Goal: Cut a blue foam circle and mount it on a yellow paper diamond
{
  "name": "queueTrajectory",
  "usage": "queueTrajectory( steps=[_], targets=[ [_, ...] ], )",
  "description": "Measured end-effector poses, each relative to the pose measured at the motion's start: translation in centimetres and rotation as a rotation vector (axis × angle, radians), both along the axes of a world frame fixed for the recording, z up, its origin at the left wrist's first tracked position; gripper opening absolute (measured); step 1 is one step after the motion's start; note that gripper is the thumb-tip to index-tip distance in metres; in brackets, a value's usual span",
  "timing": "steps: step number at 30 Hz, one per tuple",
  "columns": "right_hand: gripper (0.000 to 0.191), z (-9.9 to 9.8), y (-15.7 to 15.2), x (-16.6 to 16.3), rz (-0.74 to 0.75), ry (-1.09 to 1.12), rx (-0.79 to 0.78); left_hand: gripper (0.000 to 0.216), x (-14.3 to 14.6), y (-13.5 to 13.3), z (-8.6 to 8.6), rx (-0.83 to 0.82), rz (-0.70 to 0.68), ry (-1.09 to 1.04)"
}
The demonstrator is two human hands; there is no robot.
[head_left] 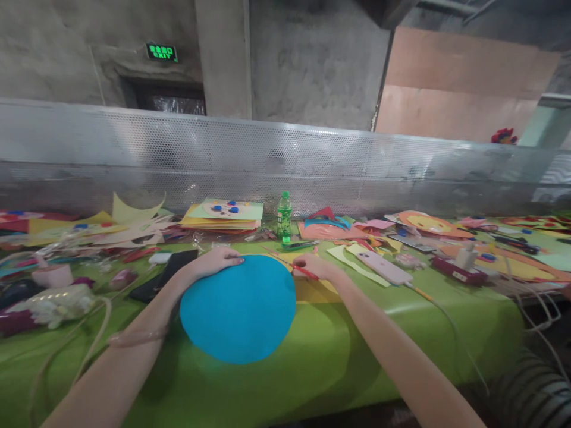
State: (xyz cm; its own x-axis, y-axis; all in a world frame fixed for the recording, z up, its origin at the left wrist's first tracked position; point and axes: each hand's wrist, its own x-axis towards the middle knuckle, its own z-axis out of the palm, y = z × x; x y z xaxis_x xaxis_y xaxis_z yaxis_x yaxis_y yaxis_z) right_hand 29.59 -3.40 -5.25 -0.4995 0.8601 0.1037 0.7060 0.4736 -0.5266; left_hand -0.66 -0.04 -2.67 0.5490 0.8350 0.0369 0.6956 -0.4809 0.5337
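Closed around a slim red tool [307, 273], the right hand [317, 266] sits at the far right edge of a blue paper disc [238, 309]. The left hand [217, 263] lies along the disc's far left edge; whether it pinches or only rests, I cannot tell. The disc spreads nearer than both hands, over the green table cover [339, 351].

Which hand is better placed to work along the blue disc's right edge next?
Probably the right hand: it is by the upper right edge of the blue disc, holding a slim red item. The left hand is at the disc's upper left edge, farther from that side.
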Motion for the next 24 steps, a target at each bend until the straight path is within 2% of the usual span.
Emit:
queueTrajectory(
  steps=[4,9,16,24],
  targets=[
    [0.019,0.04,-0.20,-0.10,0.040,0.000,0.026,0.052,0.04,-0.04,0.03,-0.009,0.001,0.011],
    [0.019,-0.05,-0.18,-0.10,0.032,0.021,-0.024,0.053,0.02,-0.07,0.07,0.026,0.015,0.024],
    [0.019,0.22,-0.49,-0.27,0.038,0.007,0.010,0.050,0.01,-0.01,-0.02,0.027,0.006,0.020],
    [0.020,0.02,0.16,-0.13,0.039,-0.070,0.016,0.050,0.03,0.10,-0.01,0.019,0.003,0.023]
  ],
)
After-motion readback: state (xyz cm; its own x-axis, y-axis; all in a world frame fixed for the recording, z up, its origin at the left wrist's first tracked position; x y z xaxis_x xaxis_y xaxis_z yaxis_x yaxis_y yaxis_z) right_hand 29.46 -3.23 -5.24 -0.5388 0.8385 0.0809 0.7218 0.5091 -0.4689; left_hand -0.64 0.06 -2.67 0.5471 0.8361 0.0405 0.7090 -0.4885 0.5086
